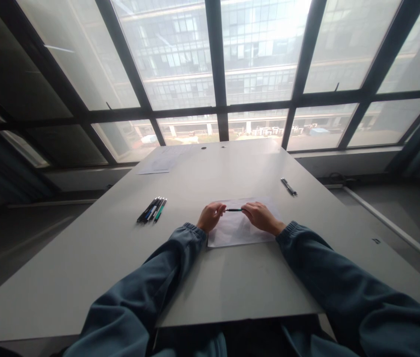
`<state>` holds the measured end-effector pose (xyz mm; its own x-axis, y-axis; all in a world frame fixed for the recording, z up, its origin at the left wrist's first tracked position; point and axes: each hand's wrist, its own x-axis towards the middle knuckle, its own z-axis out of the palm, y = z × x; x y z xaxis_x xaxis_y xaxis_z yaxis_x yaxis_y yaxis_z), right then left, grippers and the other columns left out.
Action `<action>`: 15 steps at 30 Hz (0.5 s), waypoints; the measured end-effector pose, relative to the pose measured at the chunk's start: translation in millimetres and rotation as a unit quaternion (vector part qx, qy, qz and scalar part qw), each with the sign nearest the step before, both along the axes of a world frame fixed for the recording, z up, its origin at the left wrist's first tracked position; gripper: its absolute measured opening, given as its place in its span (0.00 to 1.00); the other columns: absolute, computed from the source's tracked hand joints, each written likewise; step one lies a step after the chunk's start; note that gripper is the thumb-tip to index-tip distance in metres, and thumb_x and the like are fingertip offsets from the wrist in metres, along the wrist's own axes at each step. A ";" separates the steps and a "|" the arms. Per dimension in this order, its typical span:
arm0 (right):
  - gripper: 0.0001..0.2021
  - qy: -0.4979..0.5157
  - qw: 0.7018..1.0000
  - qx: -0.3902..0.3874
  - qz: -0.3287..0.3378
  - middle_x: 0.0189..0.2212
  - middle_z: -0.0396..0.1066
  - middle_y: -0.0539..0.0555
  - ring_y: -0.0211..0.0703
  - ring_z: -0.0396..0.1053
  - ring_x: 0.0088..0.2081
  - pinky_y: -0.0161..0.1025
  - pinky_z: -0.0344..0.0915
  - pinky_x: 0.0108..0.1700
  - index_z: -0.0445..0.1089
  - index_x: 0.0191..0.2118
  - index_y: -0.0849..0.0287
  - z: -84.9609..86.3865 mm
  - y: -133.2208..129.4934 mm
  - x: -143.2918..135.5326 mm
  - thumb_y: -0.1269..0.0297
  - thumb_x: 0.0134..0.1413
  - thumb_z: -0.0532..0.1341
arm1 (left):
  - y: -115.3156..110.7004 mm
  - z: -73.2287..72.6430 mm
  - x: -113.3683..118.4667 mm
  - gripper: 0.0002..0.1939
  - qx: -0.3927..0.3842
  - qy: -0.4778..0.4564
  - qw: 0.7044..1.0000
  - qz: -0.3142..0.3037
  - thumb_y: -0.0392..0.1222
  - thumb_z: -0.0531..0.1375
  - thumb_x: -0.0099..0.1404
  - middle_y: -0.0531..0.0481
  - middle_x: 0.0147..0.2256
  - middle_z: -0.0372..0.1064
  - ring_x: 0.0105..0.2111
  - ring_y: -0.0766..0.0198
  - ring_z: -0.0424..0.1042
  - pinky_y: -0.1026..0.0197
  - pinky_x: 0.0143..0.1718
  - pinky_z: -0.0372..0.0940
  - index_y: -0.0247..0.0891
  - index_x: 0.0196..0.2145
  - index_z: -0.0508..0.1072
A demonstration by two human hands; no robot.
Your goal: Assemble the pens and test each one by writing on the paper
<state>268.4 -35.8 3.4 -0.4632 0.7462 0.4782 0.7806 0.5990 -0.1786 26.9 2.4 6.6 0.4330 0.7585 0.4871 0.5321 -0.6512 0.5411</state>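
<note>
A slim pen [235,209], dark with a green part, lies level between my two hands above a sheet of white paper [239,237]. The fingers of my left hand [211,216] are pinched at its left tip. My right hand [261,216] grips the pen's right end, with the fingers covering that end. Both wrists rest near the paper's sides. To the left, a bunch of several pens [152,210] lies side by side, mostly black, with blue and green among them.
More pens [288,187] lie on the right of the white table [239,282]. Sheets of paper [159,161] rest at the far left edge. A small dark item [376,241] sits near the right edge. Large framed windows [217,64] stand beyond the table.
</note>
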 end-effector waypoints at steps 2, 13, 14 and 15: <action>0.09 0.001 1.000 0.001 0.001 0.35 0.75 0.55 0.42 0.70 0.36 0.37 0.58 0.43 0.72 0.40 0.58 -0.3 0.1 -0.1 0.66 0.67 0.55 | -0.3 0.2 0.3 0.29 -0.012 0.004 1.000 -0.004 0.56 0.47 0.73 0.52 0.20 0.67 0.25 0.64 0.67 0.63 0.31 0.60 0.37 0.22 0.71; 0.09 0.000 1.000 0.002 0.003 0.35 0.75 0.54 0.41 0.69 0.35 0.37 0.57 0.42 0.71 0.39 0.58 0.2 0.3 0.1 0.66 0.68 0.55 | 1.4 -1.5 0.1 0.21 0.008 0.006 1.000 -0.018 0.53 0.56 0.69 0.51 0.25 0.72 0.28 0.64 0.69 0.62 0.34 0.63 0.37 0.24 0.74; 0.08 0.000 1.000 0.002 0.003 0.35 0.75 0.54 0.41 0.69 0.35 0.37 0.57 0.42 0.71 0.39 0.58 -0.1 0.5 0.3 0.66 0.67 0.55 | 1.7 -2.2 0.0 0.20 0.013 0.004 1.000 -0.019 0.52 0.57 0.69 0.51 0.25 0.72 0.28 0.64 0.69 0.61 0.35 0.63 0.38 0.25 0.74; 0.08 0.001 1.000 0.002 0.003 0.35 0.75 0.54 0.41 0.69 0.35 0.37 0.57 0.42 0.71 0.39 0.58 -0.4 0.8 0.5 0.66 0.67 0.55 | 2.1 -2.9 0.0 0.18 0.018 0.003 1.000 -0.020 0.51 0.58 0.68 0.51 0.26 0.72 0.29 0.64 0.70 0.61 0.35 0.64 0.38 0.26 0.75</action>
<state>268.9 -35.0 3.0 -0.4665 0.7417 0.4818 0.7773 0.6038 -0.1769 26.9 4.5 3.7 0.4653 0.7230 0.5106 0.5082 -0.6905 0.5146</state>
